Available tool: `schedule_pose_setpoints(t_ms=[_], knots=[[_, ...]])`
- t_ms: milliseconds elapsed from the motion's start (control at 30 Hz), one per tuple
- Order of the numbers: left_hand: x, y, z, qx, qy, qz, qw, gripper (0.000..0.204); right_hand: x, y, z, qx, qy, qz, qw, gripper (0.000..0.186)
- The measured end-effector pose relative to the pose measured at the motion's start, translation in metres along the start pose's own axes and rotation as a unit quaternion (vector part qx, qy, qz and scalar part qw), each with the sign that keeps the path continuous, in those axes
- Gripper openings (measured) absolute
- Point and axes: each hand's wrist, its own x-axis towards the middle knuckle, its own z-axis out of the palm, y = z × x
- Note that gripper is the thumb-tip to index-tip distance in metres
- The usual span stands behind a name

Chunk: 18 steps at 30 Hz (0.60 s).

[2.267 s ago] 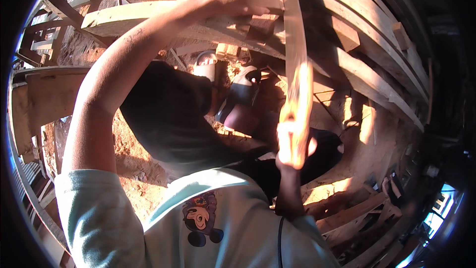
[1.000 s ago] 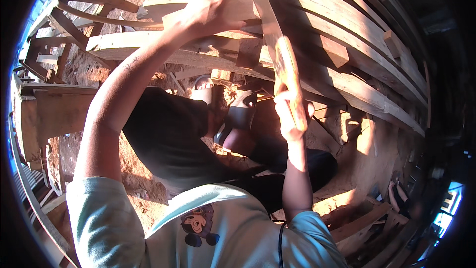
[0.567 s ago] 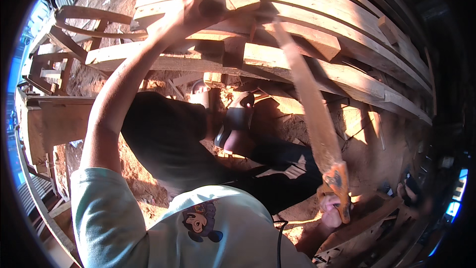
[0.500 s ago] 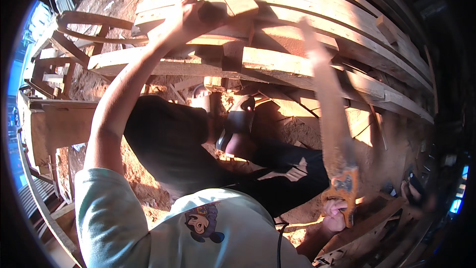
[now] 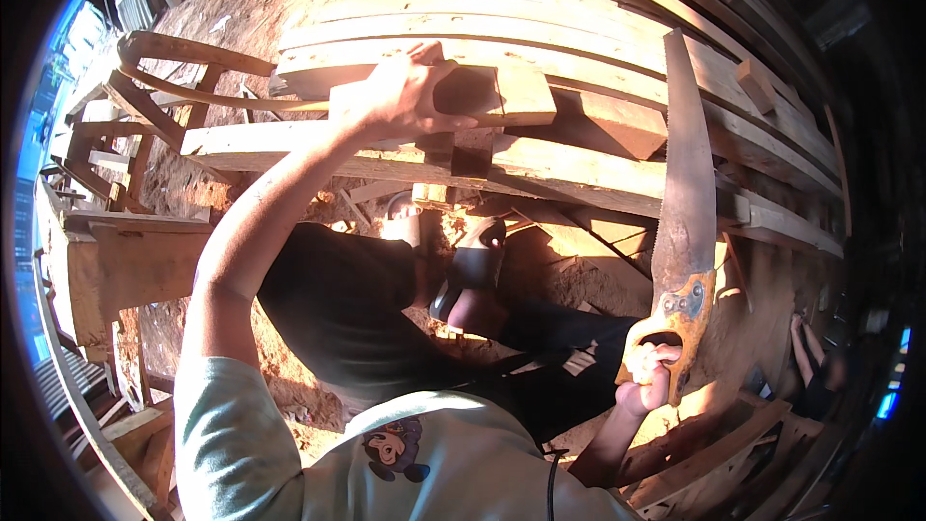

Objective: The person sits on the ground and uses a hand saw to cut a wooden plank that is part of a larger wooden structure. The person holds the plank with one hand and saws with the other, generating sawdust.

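My left hand is wrapped round the near end of a short wooden block, thumb in front and fingers over the top. A dark line crosses the block to the right of the hand. It rests over stacked timber beams. On the right, my right hand is closed round the worn orange-yellow handle of a handsaw. The broad, rust-marked blade points away from me, its toothed edge facing left. Blade and block are apart.
Long planks lie side by side across the far side. A wooden frame stands at the left, with a thick timber piece nearer. My sandalled feet are below the beams. Another person's limbs show at the far right.
My left hand and the block have shifted right and lower in the picture. The handsaw has swung right and its handle has risen slightly; its blade is no longer smeared.
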Motion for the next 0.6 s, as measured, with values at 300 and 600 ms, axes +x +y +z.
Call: schedule_pose_setpoints(t_ms=[300,600], knots=[[-0.001,0.015,0.004,0.038,0.096,0.043,0.994,0.075,0.009,0.005,0.018,-0.003,-0.024,-0.014,1.000,0.007],[-0.010,0.012,0.014,0.131,0.170,0.137,0.967,0.068,0.004,-0.001,0.019,-0.019,-0.055,-0.014,0.998,0.008]])
